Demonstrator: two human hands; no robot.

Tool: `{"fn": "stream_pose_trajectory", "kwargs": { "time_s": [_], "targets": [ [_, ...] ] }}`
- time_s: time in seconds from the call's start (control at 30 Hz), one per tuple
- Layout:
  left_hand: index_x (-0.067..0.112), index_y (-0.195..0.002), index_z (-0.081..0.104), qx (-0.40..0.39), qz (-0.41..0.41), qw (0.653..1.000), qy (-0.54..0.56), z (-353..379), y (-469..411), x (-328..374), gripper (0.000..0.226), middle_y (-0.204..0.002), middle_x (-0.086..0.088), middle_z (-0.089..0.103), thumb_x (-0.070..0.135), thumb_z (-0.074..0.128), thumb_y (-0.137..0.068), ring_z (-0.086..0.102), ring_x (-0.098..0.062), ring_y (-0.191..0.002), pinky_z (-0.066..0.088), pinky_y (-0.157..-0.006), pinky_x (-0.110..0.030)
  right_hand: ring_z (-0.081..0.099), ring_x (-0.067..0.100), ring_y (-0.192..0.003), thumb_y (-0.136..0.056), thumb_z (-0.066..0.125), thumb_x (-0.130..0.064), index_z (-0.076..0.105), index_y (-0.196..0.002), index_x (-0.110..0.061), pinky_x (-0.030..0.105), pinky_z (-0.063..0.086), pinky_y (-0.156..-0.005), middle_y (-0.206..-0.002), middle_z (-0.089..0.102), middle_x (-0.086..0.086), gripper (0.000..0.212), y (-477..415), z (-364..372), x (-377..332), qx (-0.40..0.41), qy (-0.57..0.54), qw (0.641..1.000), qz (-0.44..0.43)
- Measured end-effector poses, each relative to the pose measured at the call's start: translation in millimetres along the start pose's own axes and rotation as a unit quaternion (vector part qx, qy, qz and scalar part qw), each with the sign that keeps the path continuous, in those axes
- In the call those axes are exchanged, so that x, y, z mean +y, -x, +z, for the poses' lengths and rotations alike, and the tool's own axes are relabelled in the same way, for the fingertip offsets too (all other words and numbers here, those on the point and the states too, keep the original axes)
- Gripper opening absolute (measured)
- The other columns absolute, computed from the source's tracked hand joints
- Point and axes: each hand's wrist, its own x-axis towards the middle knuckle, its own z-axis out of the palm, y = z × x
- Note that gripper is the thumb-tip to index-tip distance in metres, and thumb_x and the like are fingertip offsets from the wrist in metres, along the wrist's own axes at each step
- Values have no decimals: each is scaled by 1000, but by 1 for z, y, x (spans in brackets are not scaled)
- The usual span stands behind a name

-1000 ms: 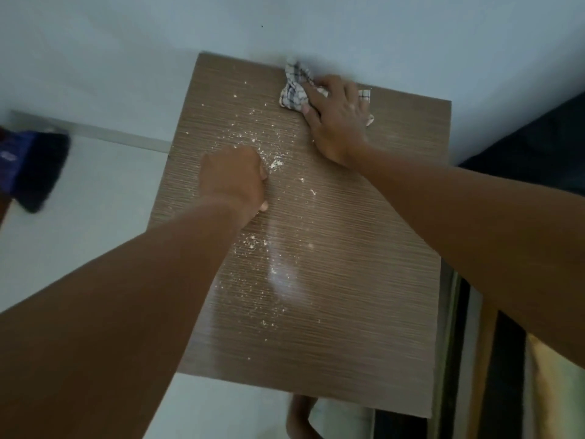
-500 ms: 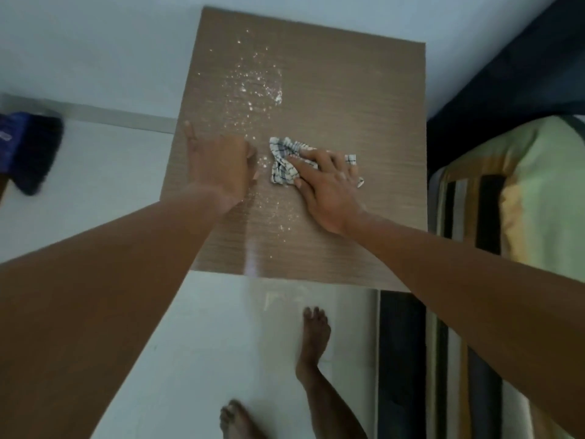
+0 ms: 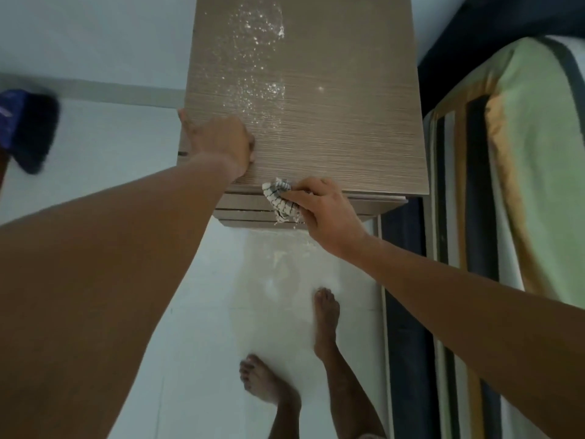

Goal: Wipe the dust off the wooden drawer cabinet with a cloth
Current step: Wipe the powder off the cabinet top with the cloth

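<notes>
A: Where is the cloth point(image 3: 281, 199) now?

B: At the cabinet point(image 3: 348, 122)'s front edge, bunched in the right hand point(image 3: 319, 205), which grips it against the lip just above the drawer fronts.

A: And the left hand point(image 3: 221, 144)?

B: Holding nothing, it rests on the near left corner of the top with the fingers curled and the thumb over the side edge, seemingly steadying the cabinet.

A: How much is done?

B: I'd judge less than half. The right part of the top looks clean, but white dust point(image 3: 256, 58) lies thick across the middle and far part. Some powder shows on the floor point(image 3: 278, 274) below the front.
</notes>
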Motion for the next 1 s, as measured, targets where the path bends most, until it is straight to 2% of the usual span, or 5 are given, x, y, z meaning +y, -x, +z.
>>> {"fn": "stream_pose_trajectory", "kwargs": {
  "time_s": [0.2, 0.37, 0.63, 0.8, 1.0],
  "targets": [
    [24, -115, 73, -9, 4, 1000, -25, -6, 0, 3, 25, -111, -3, 73, 35, 59, -98, 64, -31, -112, 6, -117, -69, 56, 18, -112, -92, 61, -5, 56, -136, -17, 27, 44, -94, -127, 62, 6, 46, -14, -33, -20, 16, -87, 993, 83],
    [8, -121, 68, -52, 30, 998, -4, -32, -24, 3, 36, -117, -12, 70, 21, 74, -88, 65, -34, -111, 50, -89, -40, 49, 18, -125, -91, 66, -14, 47, -143, -19, 27, 35, -103, -138, 57, 4, 55, -95, -67, -19, 30, -91, 987, 133],
    [21, -122, 72, 20, -6, 994, 105, -80, -115, -30, 41, -122, -8, 68, 16, 80, -83, 65, -34, -111, 48, -87, -36, 59, 17, -119, -90, 64, -14, 62, -134, -20, 30, 44, -103, -132, 65, 1, 45, -264, -101, 44, 62, -95, 984, 136],
    [27, -136, 64, -78, -21, 992, 92, -96, -163, -42, 75, -129, -10, 67, 34, 92, -67, 63, -34, -117, 50, -96, -39, 56, 14, -117, -93, 65, -18, 61, -135, -19, 16, 37, -95, -129, 63, 2, 42, -375, -127, 89, 115, -43, 986, 113],
    [28, -137, 63, -114, -28, 991, 67, -94, -184, -42, 82, -130, -9, 67, 30, 95, -61, 63, -33, -116, 51, -98, -40, 54, 25, -120, -97, 58, -26, 67, -125, -13, 30, 40, -99, -128, 60, 9, 32, -451, -106, 138, 71, 50, 994, 67]
  ]
}}
